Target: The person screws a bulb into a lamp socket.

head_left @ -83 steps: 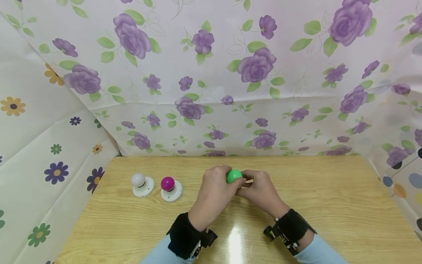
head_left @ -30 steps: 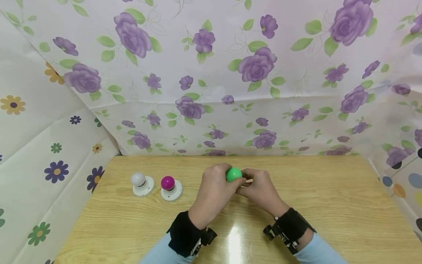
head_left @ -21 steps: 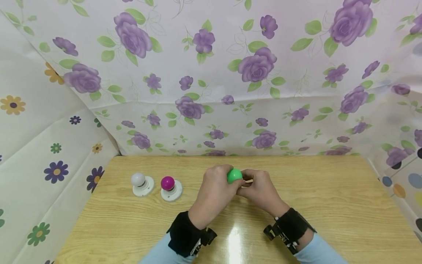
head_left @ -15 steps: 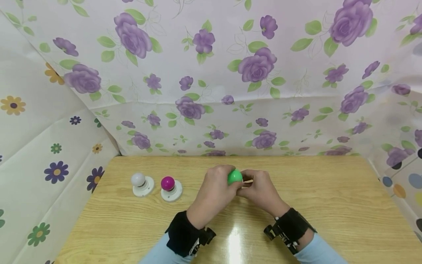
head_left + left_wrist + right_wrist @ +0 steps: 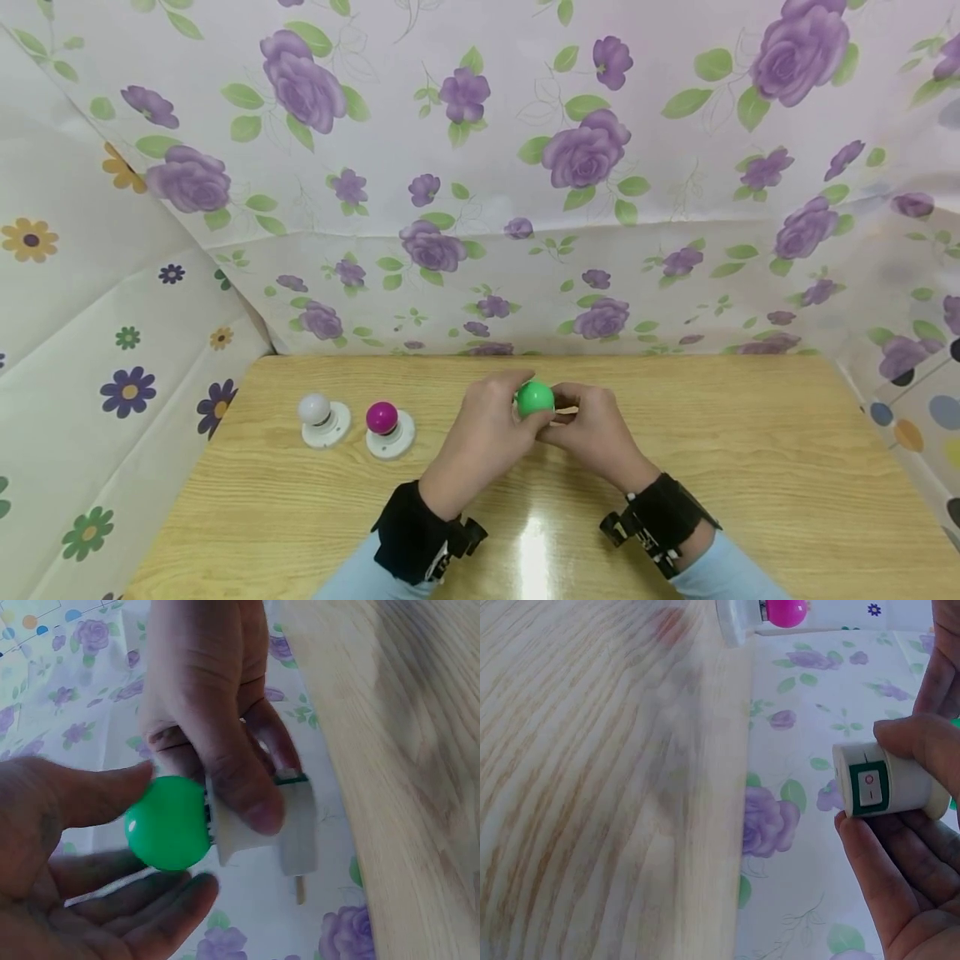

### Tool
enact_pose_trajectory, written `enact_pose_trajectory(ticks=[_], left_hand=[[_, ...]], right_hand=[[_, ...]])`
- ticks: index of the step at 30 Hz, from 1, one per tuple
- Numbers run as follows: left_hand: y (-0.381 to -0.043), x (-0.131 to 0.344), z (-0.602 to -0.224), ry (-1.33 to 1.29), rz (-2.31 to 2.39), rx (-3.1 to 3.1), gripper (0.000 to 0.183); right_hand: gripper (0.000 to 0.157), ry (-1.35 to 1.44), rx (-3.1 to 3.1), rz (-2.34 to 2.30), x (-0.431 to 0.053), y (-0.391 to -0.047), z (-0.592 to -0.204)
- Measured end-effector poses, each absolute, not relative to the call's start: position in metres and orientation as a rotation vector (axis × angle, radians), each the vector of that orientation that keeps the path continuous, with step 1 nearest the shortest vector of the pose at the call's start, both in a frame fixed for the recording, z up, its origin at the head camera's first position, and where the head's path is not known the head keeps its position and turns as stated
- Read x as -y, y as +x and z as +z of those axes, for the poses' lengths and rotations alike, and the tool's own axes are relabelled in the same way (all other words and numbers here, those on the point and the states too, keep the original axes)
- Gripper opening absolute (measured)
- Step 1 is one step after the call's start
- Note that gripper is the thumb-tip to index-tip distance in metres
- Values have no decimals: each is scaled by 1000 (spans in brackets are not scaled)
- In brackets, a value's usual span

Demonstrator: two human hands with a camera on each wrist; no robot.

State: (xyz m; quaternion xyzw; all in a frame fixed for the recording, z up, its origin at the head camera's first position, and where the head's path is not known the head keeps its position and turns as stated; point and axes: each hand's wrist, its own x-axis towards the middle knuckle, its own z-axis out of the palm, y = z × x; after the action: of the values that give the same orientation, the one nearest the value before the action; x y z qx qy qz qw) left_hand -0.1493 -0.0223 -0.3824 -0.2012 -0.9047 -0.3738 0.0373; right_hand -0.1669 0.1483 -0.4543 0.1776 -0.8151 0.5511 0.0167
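A green light bulb [image 5: 535, 399] is seated in a white plug-in lamp socket [image 5: 298, 832], tilted on its side above the table. My left hand [image 5: 491, 421] curls loosely round the bulb, thumb [image 5: 112, 791] on one side and fingers [image 5: 161, 915] on the other; the left wrist view shows slight gaps beside the fingertips. My right hand [image 5: 592, 429] grips the socket between thumb [image 5: 919, 746] and fingers. A small switch [image 5: 870, 786] in a green frame is on the socket, and a metal pin [image 5: 300, 889] sticks out of it.
On the wooden table [image 5: 750, 467], to the left, stand a white bulb [image 5: 314, 408] and a magenta bulb [image 5: 382, 417], each on a round white base. Flowered sheets [image 5: 510, 200] hang behind the table and at its sides.
My left hand has turned slightly about the green bulb and loosened, its fingers lifting a little off it. My right hand keeps the socket in place.
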Motion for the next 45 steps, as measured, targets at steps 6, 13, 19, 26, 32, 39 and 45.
enact_pose_trajectory(ticks=[6, 13, 19, 26, 32, 39, 45], left_hand=[[-149, 22, -386, -543, -1214, 2650, 40], [-149, 20, -388, -509, -1223, 2626, 37], [-149, 20, -387, -523, -1190, 2662, 36], [-150, 21, -386, -604, -1183, 2676, 23], [-150, 21, -383, -646, -1159, 2726, 22], [-151, 22, -378, -748, -1196, 2786, 19], [-152, 23, -382, -785, -1198, 2753, 32]], right_hand=[[26, 531, 2517, 1693, -148, -167, -453], [27, 531, 2516, 1683, -148, -167, -454], [27, 550, 2519, 1674, -148, -168, -455], [27, 593, 2530, 1645, -148, -167, -454], [28, 597, 2537, 1650, -148, -167, -453], [26, 648, 2539, 1682, -151, -169, -454], [28, 620, 2555, 1729, -154, -169, -458]])
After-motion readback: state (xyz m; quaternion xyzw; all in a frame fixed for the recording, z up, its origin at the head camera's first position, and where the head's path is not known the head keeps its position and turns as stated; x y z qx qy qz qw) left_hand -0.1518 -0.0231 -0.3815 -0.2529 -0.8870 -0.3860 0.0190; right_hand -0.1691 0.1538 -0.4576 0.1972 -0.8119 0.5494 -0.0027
